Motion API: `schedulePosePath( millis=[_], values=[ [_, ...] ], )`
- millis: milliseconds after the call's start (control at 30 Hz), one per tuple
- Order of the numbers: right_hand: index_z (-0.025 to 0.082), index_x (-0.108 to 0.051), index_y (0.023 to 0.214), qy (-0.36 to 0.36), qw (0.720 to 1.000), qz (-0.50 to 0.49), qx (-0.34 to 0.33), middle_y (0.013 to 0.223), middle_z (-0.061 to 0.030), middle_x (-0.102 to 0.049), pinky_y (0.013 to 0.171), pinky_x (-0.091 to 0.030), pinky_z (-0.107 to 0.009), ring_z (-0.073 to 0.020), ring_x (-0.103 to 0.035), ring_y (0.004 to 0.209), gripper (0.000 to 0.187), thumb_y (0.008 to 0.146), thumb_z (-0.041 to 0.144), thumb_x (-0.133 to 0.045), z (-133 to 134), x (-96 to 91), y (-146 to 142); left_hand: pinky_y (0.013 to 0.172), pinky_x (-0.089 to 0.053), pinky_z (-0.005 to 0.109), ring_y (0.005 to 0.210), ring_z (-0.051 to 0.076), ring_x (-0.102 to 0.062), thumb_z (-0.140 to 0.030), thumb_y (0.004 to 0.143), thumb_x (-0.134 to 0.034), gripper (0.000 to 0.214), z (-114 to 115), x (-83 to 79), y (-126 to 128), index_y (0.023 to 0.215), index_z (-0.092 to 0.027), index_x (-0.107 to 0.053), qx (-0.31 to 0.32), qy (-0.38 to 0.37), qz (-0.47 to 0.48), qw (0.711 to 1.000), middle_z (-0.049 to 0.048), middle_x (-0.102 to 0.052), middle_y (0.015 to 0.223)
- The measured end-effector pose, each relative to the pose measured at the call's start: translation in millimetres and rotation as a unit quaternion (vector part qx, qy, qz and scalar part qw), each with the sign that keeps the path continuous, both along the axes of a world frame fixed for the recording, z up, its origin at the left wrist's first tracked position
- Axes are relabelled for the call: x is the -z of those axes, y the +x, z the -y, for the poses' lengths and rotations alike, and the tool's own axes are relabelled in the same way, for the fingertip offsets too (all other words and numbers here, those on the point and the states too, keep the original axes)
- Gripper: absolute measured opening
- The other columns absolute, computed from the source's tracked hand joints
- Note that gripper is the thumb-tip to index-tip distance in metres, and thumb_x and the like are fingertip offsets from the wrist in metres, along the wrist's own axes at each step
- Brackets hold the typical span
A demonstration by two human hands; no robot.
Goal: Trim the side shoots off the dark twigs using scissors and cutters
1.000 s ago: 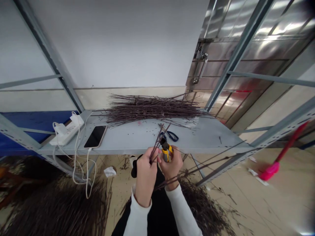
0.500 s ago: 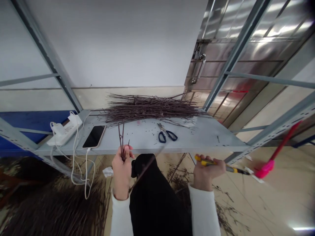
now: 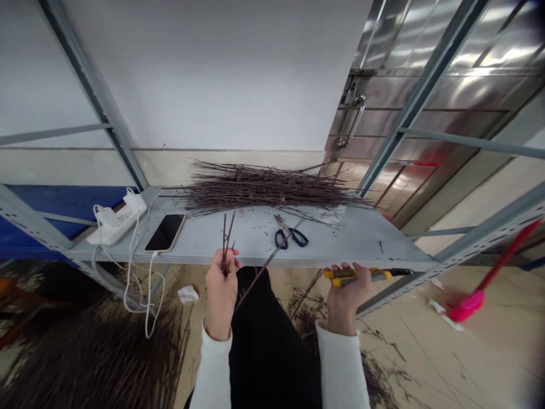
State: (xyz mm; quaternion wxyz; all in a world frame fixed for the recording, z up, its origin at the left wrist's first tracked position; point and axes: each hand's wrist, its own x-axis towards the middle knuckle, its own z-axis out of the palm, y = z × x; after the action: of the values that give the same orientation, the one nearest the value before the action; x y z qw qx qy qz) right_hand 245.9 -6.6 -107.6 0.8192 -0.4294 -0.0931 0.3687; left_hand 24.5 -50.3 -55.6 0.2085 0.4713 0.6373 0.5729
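Observation:
My left hand [image 3: 221, 295] is closed around a few short dark twigs [image 3: 229, 232], whose tops stand up past the shelf's front edge. A longer twig [image 3: 264, 267] slants over my lap toward the shelf; whether my left hand holds it, I cannot tell. On the right, my right hand [image 3: 348, 298] grips yellow-and-grey pruning shears [image 3: 385, 275] by the handles, with the dark tip pointing right. Dark-handled scissors [image 3: 292, 235] lie on the shelf between my hands. Behind them, a broad pile of thin dark branches [image 3: 264, 190] stretches across the shelf.
A phone [image 3: 166, 233] on a charging cable and a white power strip [image 3: 121, 218] are at the shelf's left end. More branches [image 3: 93, 358] cover the floor at lower left. Cut twigs litter the floor at right, near a pink-headed broom [image 3: 467, 307]. Metal posts frame the shelf.
My left hand with the twigs has shifted slightly right in view. My right hand has moved left and turned the shears more level. The long twig now reaches over the scissors.

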Motion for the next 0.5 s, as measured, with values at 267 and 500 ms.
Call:
schedulePosePath(
  millis=[267,500],
  values=[
    [0.021,-0.042,0.101,-0.284,0.871,0.400,-0.027,0.079,-0.0005,-0.054,0.058,-0.048,-0.028,-0.0159,-0.056,0.064,0.035,0.075,0.044,-0.044,-3,-6.6,1,0.058,-0.045,0.026,0.053,0.014,-0.056,-0.034,0.086,-0.043,0.022,-5,4.6,2,0.081,-0.020,-0.059,0.003,-0.023,-0.020,1.000,-0.0018,-0.057,0.058],
    [0.014,-0.049,0.115,-0.358,0.726,0.581,-0.085,0.105,-0.0156,-0.061,0.083,-0.043,-0.042,-0.0328,-0.058,0.099,0.048,0.072,0.036,-0.054,-44,-17.4,22,0.061,-0.045,0.026,0.055,0.014,-0.056,-0.023,0.083,-0.041,0.016,-6,8.8,3,0.083,-0.021,-0.057,0.001,-0.012,-0.051,0.999,-0.0016,-0.057,0.060]
  ],
)
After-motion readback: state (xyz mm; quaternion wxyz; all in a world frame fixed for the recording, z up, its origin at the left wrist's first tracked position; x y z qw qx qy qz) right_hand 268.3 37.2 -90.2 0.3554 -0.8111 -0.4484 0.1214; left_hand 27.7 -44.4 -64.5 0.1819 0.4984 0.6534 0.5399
